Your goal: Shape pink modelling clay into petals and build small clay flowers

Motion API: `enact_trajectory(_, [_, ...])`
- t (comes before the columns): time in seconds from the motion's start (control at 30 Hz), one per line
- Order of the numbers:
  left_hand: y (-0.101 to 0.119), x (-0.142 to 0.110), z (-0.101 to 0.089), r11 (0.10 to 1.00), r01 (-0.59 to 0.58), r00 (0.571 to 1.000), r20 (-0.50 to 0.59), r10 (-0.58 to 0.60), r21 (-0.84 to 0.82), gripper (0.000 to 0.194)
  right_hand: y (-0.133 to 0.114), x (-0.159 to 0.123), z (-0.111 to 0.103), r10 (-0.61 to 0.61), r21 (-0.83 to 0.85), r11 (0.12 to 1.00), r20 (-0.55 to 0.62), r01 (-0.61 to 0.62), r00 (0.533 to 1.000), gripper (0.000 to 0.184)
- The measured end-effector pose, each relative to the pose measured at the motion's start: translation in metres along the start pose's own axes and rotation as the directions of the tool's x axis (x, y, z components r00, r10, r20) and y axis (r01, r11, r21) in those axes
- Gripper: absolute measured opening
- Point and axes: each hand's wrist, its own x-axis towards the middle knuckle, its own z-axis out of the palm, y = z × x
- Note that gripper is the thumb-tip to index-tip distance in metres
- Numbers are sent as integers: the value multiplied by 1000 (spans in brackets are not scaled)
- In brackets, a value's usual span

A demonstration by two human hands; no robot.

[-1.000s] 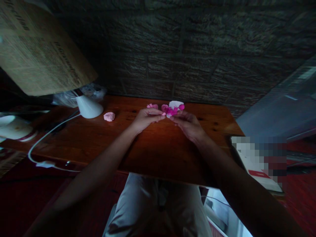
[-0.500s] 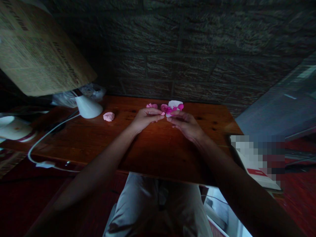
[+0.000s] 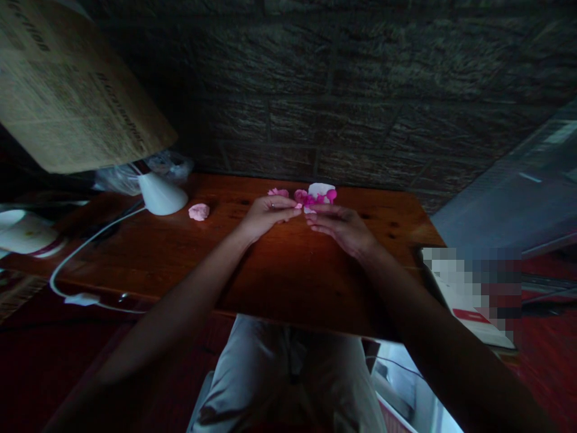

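My left hand (image 3: 270, 214), with a ring on one finger, pinches a small pale pink piece (image 3: 298, 206) that looks like soft clay. Close by on the right, my right hand (image 3: 340, 225) has its fingers stretched out and slightly apart, with nothing visible between them. Just beyond both hands lie a ragged pink piece (image 3: 278, 192), a rounded pink piece (image 3: 300, 196), several magenta bits (image 3: 315, 199) with a rounder one (image 3: 332, 195), and a white sheet-like piece (image 3: 321, 188) under or behind them. Fingers partly hide these pieces. Away to the left rests a pale pink lump (image 3: 199, 211).
A lamp with a white base (image 3: 162, 195) and a newsprint shade (image 3: 85, 96) stands at the left, its cord (image 3: 67, 264) hanging over the table edge. A cup (image 3: 24, 231) is farther left. A partly blurred flat object (image 3: 451, 288) lies at the right. A stone wall (image 3: 293, 78) backs the wooden table (image 3: 288, 276).
My right hand has drawn slightly back from the magenta pieces, and its fingers have straightened. My left hand keeps its pinch on the small pink piece, nearly still.
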Motion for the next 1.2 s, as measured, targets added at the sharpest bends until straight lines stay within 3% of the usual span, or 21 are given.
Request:
enact_trajectory(0.33, [1,0,0,1000,7,999,-32,-8,-24,33,2,2,-1,-19,-48,999,-48,16,999,34])
enact_trajectory(0.83, [2,-1,2,999,8,999,-41,-10,-34,32,3,1,-1,-36,-201,979,-25,31,999,31])
enact_trajectory(1.2, [-1,-1,0,1000,10,999,-51,-11,-6,32,8,3,-4,-48,-200,978,14,50,999,29])
